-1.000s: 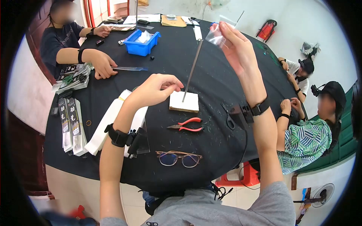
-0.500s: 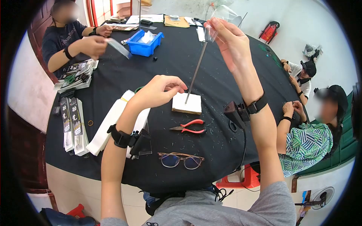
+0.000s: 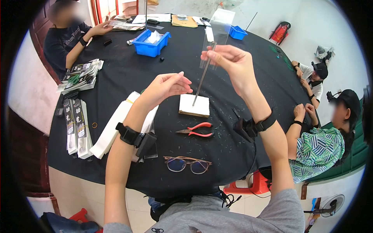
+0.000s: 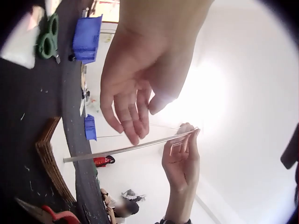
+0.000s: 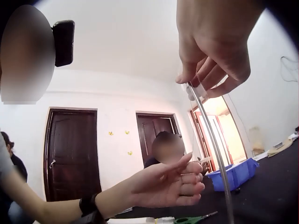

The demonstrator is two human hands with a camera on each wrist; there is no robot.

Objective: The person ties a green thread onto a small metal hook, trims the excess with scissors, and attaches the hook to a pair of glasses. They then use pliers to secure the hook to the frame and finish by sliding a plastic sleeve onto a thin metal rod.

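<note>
My right hand (image 3: 235,64) pinches a clear plastic bag (image 3: 222,23) at the top of a thin metal rod (image 3: 200,82). The bag spreads upward from the fingers and overlaps the rod's upper end. The rod stands slightly tilted in a white block (image 3: 194,105) with brown layered sides. My left hand (image 3: 169,87) hovers just left of the rod, above the block, its fingers loosely bent and holding nothing. In the left wrist view, the rod (image 4: 121,149) runs past the left fingertips to the right hand (image 4: 182,163).
Red-handled pliers (image 3: 196,129) and eyeglasses (image 3: 187,164) lie nearer the body. To the left are white strips (image 3: 112,128) and printed packets (image 3: 75,128). A blue bin (image 3: 152,43) stands farther back. Other people sit around the black-covered table.
My right hand has come down with the plastic bag from above the rod to its upper end. The left fingers have loosened a little. The person at far left has moved a hand back.
</note>
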